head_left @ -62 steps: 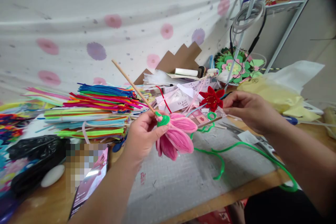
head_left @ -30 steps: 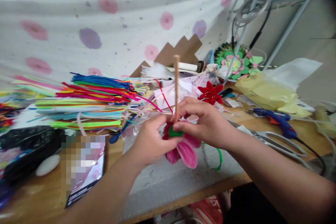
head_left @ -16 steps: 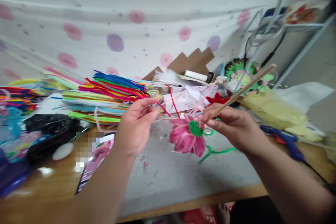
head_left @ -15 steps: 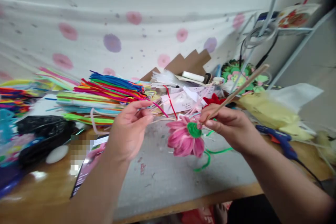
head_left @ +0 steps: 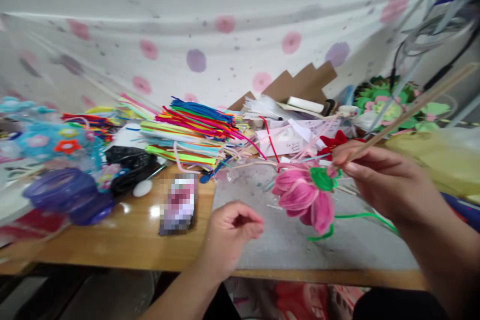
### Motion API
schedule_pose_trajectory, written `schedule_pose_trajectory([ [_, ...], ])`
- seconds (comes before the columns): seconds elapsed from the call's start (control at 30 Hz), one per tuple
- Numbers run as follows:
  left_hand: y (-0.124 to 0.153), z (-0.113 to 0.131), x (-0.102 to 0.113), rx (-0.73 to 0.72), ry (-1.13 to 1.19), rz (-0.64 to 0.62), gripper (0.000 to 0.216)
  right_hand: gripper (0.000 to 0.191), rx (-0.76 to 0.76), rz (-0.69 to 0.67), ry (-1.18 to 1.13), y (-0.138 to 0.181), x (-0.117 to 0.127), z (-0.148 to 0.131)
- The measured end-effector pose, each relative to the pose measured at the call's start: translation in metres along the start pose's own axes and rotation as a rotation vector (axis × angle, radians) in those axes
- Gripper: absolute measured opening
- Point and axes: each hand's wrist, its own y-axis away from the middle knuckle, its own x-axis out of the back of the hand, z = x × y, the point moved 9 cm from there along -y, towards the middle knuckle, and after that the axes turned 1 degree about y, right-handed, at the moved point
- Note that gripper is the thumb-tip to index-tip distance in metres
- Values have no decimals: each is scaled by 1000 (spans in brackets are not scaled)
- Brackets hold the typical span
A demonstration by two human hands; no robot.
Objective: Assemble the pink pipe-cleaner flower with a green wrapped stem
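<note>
Counter (head_left: 131, 247): wooden, below both hands' fingers. Mat (head_left: 285, 255): grey, laid on it, beneath the right fingers. Craft stems (head_left: 191, 135): many-coloured, stacked beyond the left fingers. Wooden stick (head_left: 412, 113): clamped near its lower end by the fingers of the right hand (head_left: 386, 180), slanting up rightward from them. Left hand (head_left: 232, 237): fingers curled, tips together. Pink flower (head_left: 302, 195): green-based, head down, just left of the right fingers. Red flower (head_left: 333, 142): just behind those fingers.
</note>
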Motion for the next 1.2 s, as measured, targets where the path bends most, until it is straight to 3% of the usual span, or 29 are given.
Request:
schedule_pose_trajectory([
  [0.17, 0, -15, 0, 95, -66, 54, 9, 11, -73, 151, -38, -1, 7, 3],
  [0.33, -8, -21, 3, 128, -141, 83, 31, 18, -145, 208, -62, -3, 5, 7],
  [0.5, -24, -9, -12, 1, -38, -53, 38, 13, -139, 193, -41, -4, -4, 7],
  [0.6, -29, -12, -26, 48, 117, -182, 46, 10, -138, 150, -23, -7, -17, 6],
  [0.67, -30, -18, -28, 111, 220, -202, 43, 9, -135, 120, -26, -11, -26, 5],
  [0.77, -29, -27, -18, 176, 204, -163, 32, 9, -150, 142, -57, -18, -30, 6],
  [0.93, -19, -26, 16, 200, -33, -173, 18, 8, -164, 232, -89, -33, -24, 3],
  [1.07, -13, -21, 55, 146, -166, -64, 30, 5, -102, 189, -126, -48, -30, -9],
  [1.2, -11, -21, 69, 125, -174, -18, 33, 6, -69, 148, -101, -56, -39, -17],
])
